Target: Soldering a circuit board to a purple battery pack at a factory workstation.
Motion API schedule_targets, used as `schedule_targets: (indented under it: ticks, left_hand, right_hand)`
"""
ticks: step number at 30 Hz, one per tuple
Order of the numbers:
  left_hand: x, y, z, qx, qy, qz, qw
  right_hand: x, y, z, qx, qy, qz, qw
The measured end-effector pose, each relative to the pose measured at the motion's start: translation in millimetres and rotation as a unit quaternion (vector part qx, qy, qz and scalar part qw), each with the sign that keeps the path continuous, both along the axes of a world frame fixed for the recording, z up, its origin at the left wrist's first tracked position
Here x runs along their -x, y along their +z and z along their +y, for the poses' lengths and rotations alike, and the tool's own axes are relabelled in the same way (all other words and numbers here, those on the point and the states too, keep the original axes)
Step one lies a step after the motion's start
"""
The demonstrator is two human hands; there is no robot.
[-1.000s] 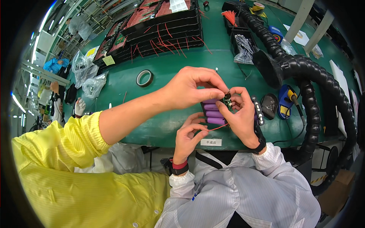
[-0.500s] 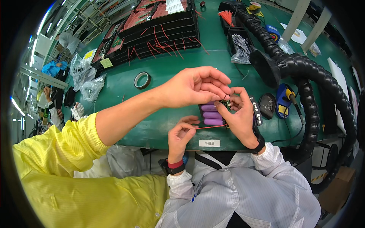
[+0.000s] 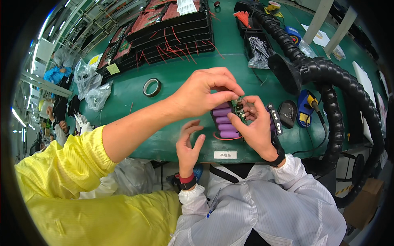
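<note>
**Holding a purple pack above the table edge**

Gripping the pack in the right hand, thumb pressing on its right end and fingers curling round behind. Keeping it in the air just above the near edge of the table, in the middle of the view. Showing four smooth, glossy purple cylinders, lying side by side in a flat row. Running their long axes left to right, with a slight tilt, left ends pointing at the co-worker's yellow sleeve. Carrying a small green board at the right end, pinched from above by the co-worker's hand. Trailing a thin red wire in a loop under the nearest cell.

Hovering the left hand just below and left of the pack, fingers spread and loose, grasping nothing.

Leaving open green matting to the left, as far as a tape roll. Crowding the right side with a ribbed black hose, bending round in a wide arc. Closing off the far side with stacked black trays, bristling with red wires. Sticking a white label on the table's front edge, right under the pack.
</note>
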State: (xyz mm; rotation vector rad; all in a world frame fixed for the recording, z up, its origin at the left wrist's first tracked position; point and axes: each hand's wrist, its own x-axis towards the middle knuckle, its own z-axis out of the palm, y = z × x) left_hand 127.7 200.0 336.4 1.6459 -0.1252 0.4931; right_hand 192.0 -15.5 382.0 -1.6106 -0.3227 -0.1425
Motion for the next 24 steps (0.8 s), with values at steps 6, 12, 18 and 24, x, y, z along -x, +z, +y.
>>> schedule_targets:
  ticks: [6,12,18,24]
  left_hand:
    - [16.1,29.0,-14.9,-0.138,0.086,-0.039,0.986]
    - [14.3,42.4,-40.6,-0.184,0.125,-0.134,0.966]
    - [17.2,13.6,-36.0,-0.026,0.04,-0.079,0.996]
    - [32.3,5.0,-34.3,-0.108,0.011,-0.041,0.993]
  right_hand:
    - [4.9,2.3,3.8,0.078,0.033,-0.025,0.996]
    - [16.2,8.6,2.1,0.226,0.108,-0.031,0.968]
    - [20.8,7.6,0.0,0.297,0.149,-0.065,0.941]
    - [25.8,-6.7,-2.5,0.36,0.158,-0.062,0.917]
